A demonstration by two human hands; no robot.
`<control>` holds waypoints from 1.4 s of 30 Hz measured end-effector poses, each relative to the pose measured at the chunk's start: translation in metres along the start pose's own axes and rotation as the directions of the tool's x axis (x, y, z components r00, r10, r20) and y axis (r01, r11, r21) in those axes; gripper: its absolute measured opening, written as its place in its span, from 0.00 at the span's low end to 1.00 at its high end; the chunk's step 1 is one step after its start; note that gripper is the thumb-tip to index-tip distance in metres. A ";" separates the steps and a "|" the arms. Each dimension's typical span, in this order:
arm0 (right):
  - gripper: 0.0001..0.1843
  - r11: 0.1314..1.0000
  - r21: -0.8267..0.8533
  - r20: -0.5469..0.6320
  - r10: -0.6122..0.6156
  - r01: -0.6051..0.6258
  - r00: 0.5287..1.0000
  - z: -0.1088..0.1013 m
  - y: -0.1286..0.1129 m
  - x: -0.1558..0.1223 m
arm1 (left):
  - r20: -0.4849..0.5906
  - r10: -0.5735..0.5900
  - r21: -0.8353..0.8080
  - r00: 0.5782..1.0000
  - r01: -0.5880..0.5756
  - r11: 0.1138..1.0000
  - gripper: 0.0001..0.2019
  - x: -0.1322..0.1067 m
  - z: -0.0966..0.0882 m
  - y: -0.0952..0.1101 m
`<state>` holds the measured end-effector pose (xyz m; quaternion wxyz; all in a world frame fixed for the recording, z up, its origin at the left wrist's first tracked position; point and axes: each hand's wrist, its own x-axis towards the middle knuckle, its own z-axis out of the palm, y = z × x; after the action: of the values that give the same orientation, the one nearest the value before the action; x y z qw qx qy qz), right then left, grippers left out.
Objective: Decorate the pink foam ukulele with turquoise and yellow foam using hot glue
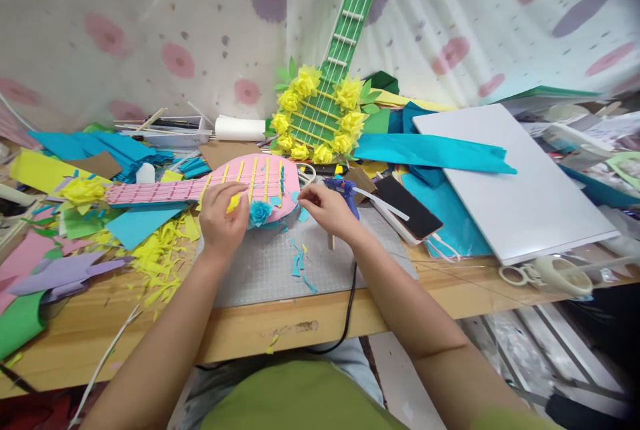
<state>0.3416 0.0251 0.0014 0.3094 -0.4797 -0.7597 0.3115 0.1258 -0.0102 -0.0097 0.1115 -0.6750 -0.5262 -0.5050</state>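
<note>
A pink paper guitar with yellow strips and a blue paper flower lies on the grey cutting mat. Over its body is my left hand, fingers curled and thumb near the forefinger; whether anything is between them I cannot make out. A yellow paper piece shows just behind it. At the guitar's rounded end, my right hand is closed in a pinch, with a small blue paper piece at its fingertips. Beside that hand stands a blue glue gun with a white glue stick.
A green paper guitar ringed with yellow flowers leans at the back. On the right are a phone, a white board and tape rolls. Yellow scraps litter the left. A black cable hangs over the table's front edge.
</note>
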 end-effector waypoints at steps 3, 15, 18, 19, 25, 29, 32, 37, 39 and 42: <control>0.07 0.996 -0.084 0.081 0.029 -0.023 0.996 -0.027 0.015 -0.030 | 0.004 -0.127 -0.022 0.992 0.127 0.992 0.09 0.016 -0.002 -0.005; 0.16 0.755 -0.568 -0.365 0.126 -0.328 0.922 -0.117 0.103 -0.086 | 0.504 -0.166 0.152 0.848 0.102 0.983 0.09 0.039 0.014 0.034; 0.16 0.748 -0.589 -0.363 0.095 -0.307 0.927 -0.117 0.109 -0.085 | 0.607 -0.123 0.206 0.785 -0.006 0.979 0.11 0.040 0.023 0.046; 0.15 0.749 -0.591 -0.362 0.087 -0.301 0.928 -0.117 0.108 -0.084 | 0.648 -0.094 0.210 0.756 -0.058 0.976 0.11 0.040 0.027 0.050; 0.14 0.793 -0.532 -0.365 0.100 -0.296 0.926 -0.118 0.104 -0.083 | 0.768 -0.098 0.315 0.632 -0.240 0.918 0.13 0.032 0.056 0.070; 0.13 0.820 -0.477 -0.431 0.097 -0.317 0.897 -0.118 0.105 -0.086 | 0.776 -0.173 0.373 0.607 -0.220 0.901 0.14 0.028 0.066 0.075; 0.11 0.840 -0.431 -0.478 0.097 -0.329 0.873 -0.118 0.107 -0.088 | 0.763 -0.187 0.385 0.618 -0.204 0.900 0.14 0.028 0.067 0.074; 0.08 0.862 -0.394 -0.525 0.074 -0.319 0.848 -0.112 0.102 -0.087 | 0.760 -0.196 0.398 0.620 -0.206 0.894 0.14 0.029 0.064 0.075; 0.06 0.869 -0.367 -0.496 0.119 -0.332 0.860 -0.108 0.098 -0.085 | 0.764 -0.210 0.409 0.611 -0.207 0.888 0.14 0.030 0.063 0.075; 0.05 0.892 -0.348 -0.411 0.131 -0.288 0.902 -0.099 0.091 -0.081 | 0.750 -0.232 0.430 0.620 -0.189 0.883 0.14 0.032 0.062 0.072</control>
<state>0.4952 -0.0003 -0.0217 0.3088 -0.6638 -0.6761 0.0834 0.2184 0.0209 0.0146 0.0243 -0.7719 -0.6351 -0.0179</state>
